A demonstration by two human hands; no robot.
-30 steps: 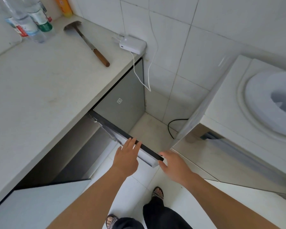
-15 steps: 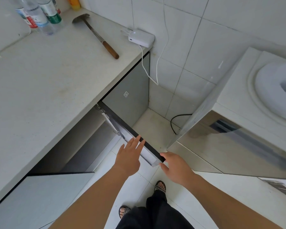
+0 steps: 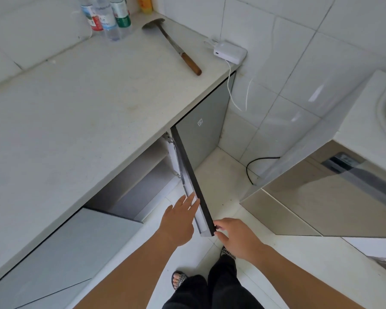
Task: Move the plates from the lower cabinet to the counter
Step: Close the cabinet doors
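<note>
While the right hand (image 3: pixel 239 238) pinches the open cabinet door (image 3: pixel 193 179), the flat, empty left hand (image 3: pixel 179 221) is nearer the cabinet opening, where no plates show.

Bare forearms, black trousers (image 3: pixel 212 293), and black-and-white patterned sandals (image 3: pixel 180 278)

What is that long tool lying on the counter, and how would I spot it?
Start at the pale stone counter and look to its far right end, near the white power bank. There lies a metal spatula with a brown wooden handle, flat beside the upright plastic bottles, the only long thin thing there.
</note>
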